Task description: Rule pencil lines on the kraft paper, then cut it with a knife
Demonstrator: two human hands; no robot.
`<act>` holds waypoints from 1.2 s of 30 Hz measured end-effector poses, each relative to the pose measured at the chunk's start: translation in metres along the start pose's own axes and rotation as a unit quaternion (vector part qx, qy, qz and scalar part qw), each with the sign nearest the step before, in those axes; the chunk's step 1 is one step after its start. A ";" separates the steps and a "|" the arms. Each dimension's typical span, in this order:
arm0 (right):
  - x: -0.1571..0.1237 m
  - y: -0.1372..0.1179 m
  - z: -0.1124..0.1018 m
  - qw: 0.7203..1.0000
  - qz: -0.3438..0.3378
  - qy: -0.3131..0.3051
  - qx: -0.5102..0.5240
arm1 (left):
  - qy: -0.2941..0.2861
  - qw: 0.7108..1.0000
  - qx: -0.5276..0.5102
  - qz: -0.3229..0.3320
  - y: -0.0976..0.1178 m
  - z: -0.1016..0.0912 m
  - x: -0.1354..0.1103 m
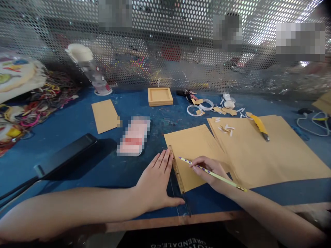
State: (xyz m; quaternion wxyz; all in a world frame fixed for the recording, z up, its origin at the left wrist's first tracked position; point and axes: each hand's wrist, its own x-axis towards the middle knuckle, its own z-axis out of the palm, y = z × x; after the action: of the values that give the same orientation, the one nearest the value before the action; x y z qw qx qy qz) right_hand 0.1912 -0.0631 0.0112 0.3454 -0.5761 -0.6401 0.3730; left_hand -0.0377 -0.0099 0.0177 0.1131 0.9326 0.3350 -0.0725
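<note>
My left hand (pixel 156 179) lies flat with fingers stretched, pressing on a clear ruler (pixel 176 172) along the left edge of a sheet of brown paper (pixel 199 144). The thumb is spread toward the ruler's near end. In my right hand (pixel 212 172) is a light-coloured pencil with purple spots (pixel 219 177), held in a writing grip. Its tip is over the paper, a little right of the ruler; whether it touches cannot be made out. The sheet's right part overlaps a stack of larger brown paper (pixel 274 151).
On the stack lie a yellow utility knife (pixel 260 127) and paper scraps. Behind are a small wooden tray (pixel 160 89), white rings (pixel 194 110) and a perforated metal screen (pixel 165 48). A phone (pixel 134 136), a brown card (pixel 104 115) and a black device with cables (pixel 68 156) are leftward.
</note>
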 end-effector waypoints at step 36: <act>-0.002 0.011 0.009 1.000 0.010 -0.012 0.003 | 0.081 0.996 0.024 0.006 0.013 0.016 -0.003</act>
State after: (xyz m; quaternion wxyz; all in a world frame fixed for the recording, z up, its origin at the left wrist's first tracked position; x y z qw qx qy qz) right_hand 0.1884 -0.0649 -0.0032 0.3356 -0.5769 -0.6372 0.3855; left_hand -0.0330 -0.0254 0.0051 0.0634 0.9398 0.3358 -0.0045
